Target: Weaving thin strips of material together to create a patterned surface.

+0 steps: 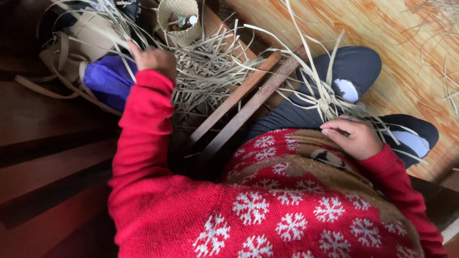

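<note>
My left hand reaches out to the upper left, its fingers closed in a heap of pale dried straw strips; a few strips run past the fingers. Resting on my lap, my right hand is closed on a started weave of the same strips, whose loose ends fan up and to the right over my dark trousers. I wear a red sweater with white snowflakes.
A small woven basket holding small items stands at the top. A blue cloth and a beige bag with straps lie at the left. Two wooden slats cross the middle. Wood-patterned floor lies to the right.
</note>
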